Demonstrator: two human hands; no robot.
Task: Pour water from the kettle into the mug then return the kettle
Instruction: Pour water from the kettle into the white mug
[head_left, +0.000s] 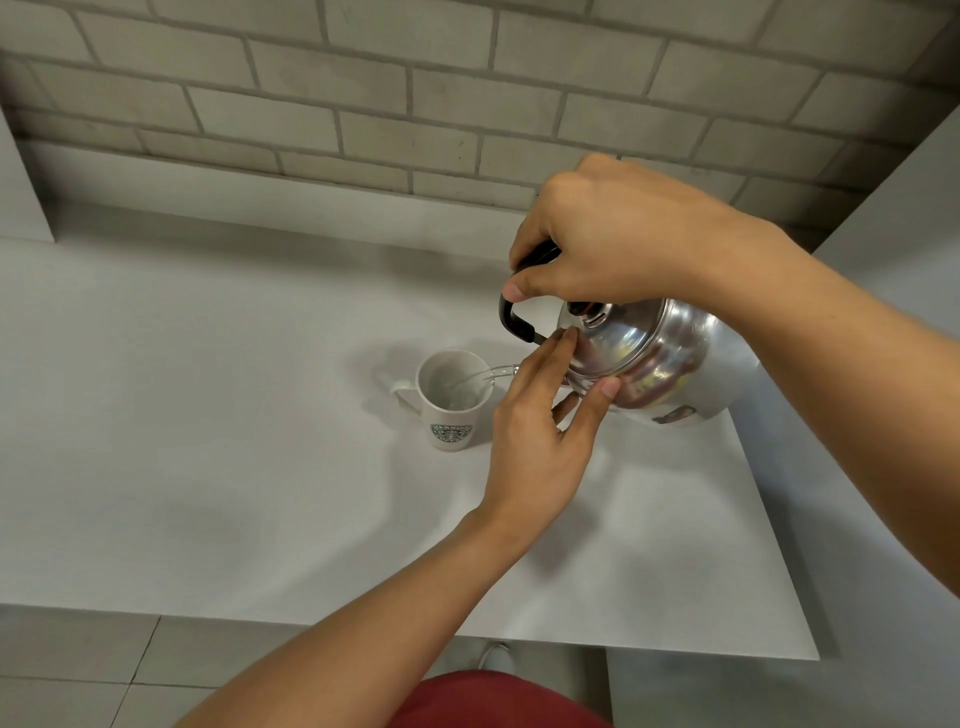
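Note:
A shiny metal kettle (660, 358) is tilted to the left above the white table (208, 415). My right hand (608, 244) grips its black handle from above. A clear stream of water runs from the spout into a white mug (451, 400) with a green logo, standing upright just left of the kettle, handle to the left. My left hand (540, 431) has its fingertips and thumb pressed against the kettle's lid, fingers spread; it hides the spout.
A grey brick wall runs behind the table. A white panel rises at the right, another at the far left. The table's front edge lies near me, with tiled floor, red clothing and a shoe below it.

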